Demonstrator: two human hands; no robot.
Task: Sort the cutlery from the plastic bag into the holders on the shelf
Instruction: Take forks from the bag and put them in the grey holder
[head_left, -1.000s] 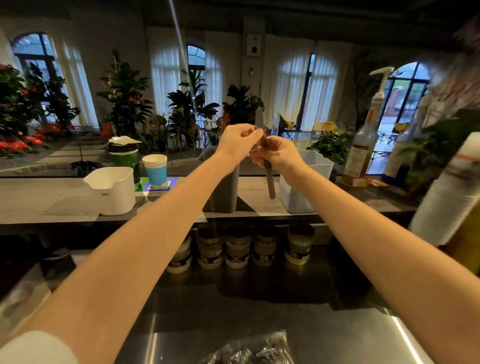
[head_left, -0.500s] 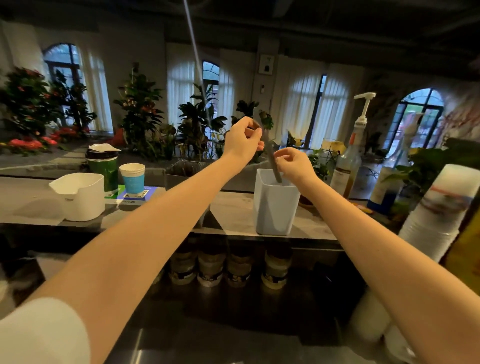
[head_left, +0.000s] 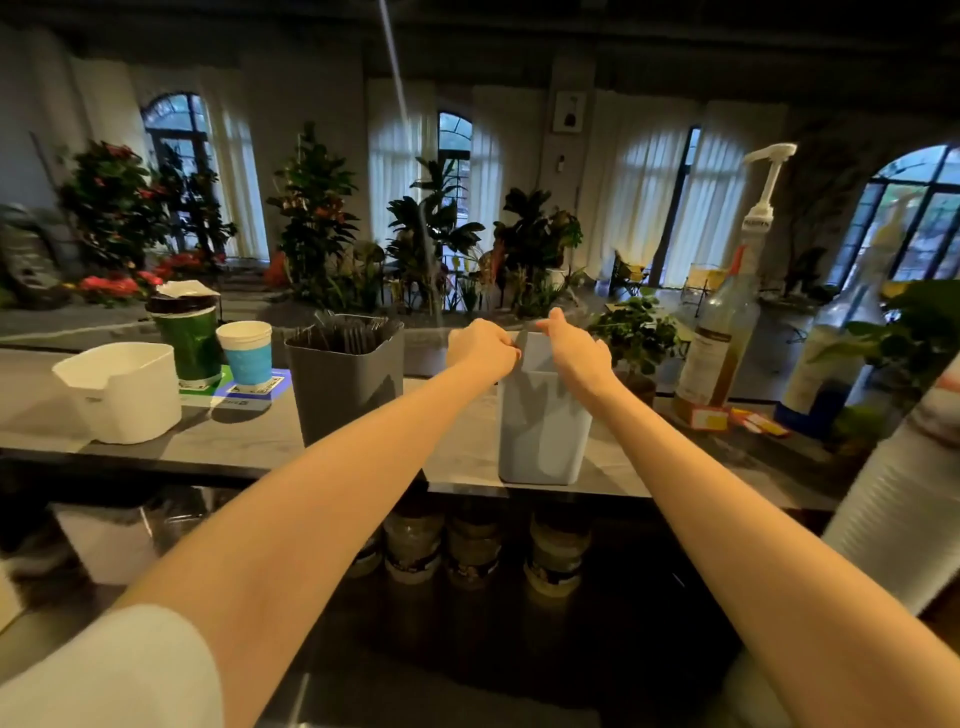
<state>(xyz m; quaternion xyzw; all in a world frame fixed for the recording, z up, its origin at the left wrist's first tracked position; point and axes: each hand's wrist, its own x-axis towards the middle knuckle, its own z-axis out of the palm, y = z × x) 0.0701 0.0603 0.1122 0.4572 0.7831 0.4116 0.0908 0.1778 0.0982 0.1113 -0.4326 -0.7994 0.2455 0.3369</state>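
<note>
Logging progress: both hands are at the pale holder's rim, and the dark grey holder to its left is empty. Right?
Not quite. The head view shows the dark grey holder filled with dark cutlery, not empty. The rest holds: the left hand and right hand are at the pale holder's rim.

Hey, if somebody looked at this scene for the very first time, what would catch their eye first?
The left hand and right hand reach side by side to the rim of a pale holder in the middle of the shelf. Just left of it stands a dark grey holder with dark cutlery in it, and a tall pump bottle rises at the right.
</note>
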